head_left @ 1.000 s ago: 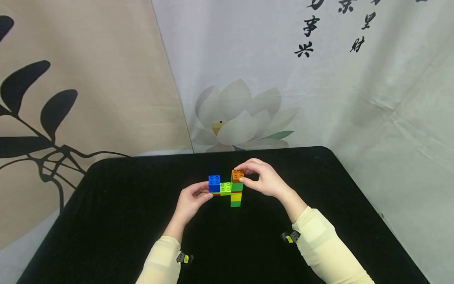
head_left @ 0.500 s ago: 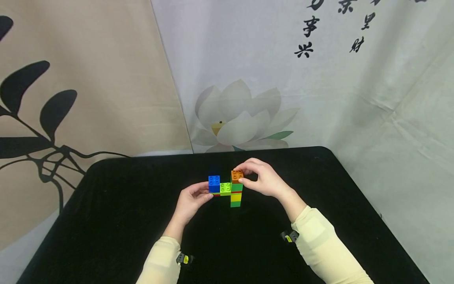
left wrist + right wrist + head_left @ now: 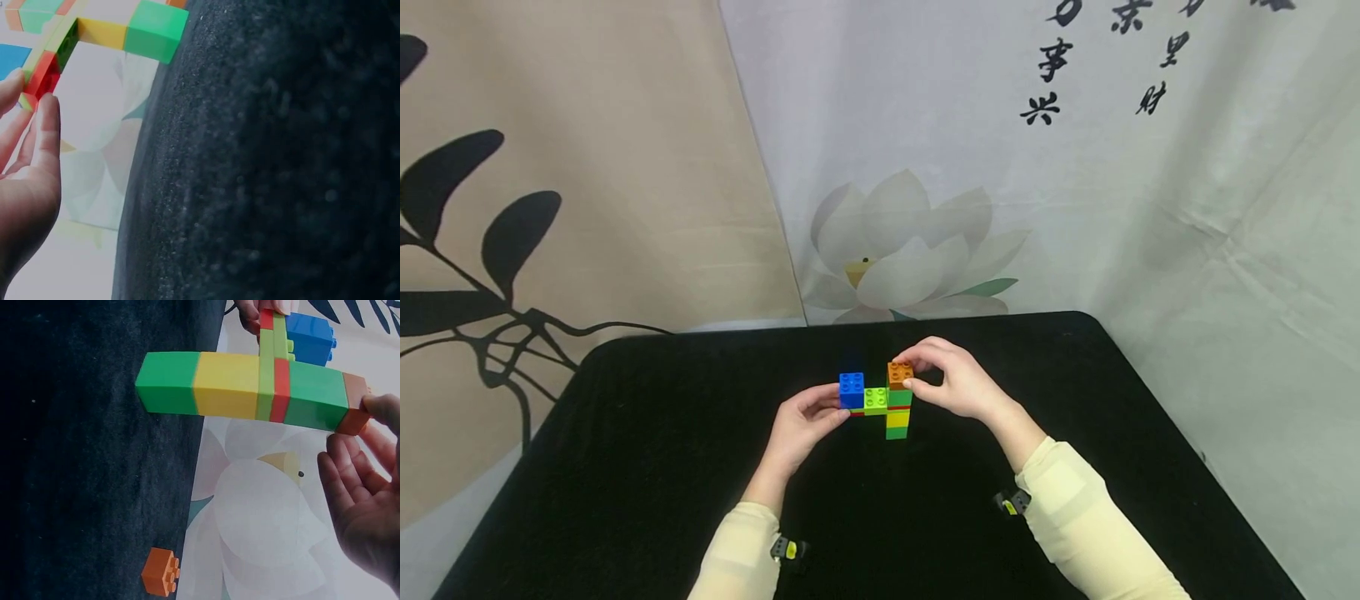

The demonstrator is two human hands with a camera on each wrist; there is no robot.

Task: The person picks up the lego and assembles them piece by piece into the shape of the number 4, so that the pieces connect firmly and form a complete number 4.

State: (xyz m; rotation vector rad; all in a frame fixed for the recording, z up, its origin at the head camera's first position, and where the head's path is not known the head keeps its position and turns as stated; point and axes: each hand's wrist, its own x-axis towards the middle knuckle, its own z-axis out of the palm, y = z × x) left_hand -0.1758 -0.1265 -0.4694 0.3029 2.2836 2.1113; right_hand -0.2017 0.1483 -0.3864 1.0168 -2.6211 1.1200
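Both hands touch one structure of toy building bricks. Its column has a green brick (image 3: 169,382) at the bottom, then a yellow brick (image 3: 897,420), thin lime and red layers, another green brick (image 3: 315,394), and a brown brick (image 3: 900,375) on top. A lime arm (image 3: 876,400) reaches left from the column and bears a blue brick (image 3: 852,390). My left hand (image 3: 801,423) grips that arm's end, by the blue brick and a red piece (image 3: 42,74) underneath. My right hand (image 3: 953,382) pinches the brown brick between thumb and fingers.
A loose orange brick (image 3: 159,572) lies on the black table (image 3: 700,467), visible only in the right wrist view. Behind the table's far edge hangs a printed cloth (image 3: 917,125) with a lotus and dark characters.
The head view has shifted very slightly. Both hands keep their hold on the brick structure, with no clear movement of hands or bricks.
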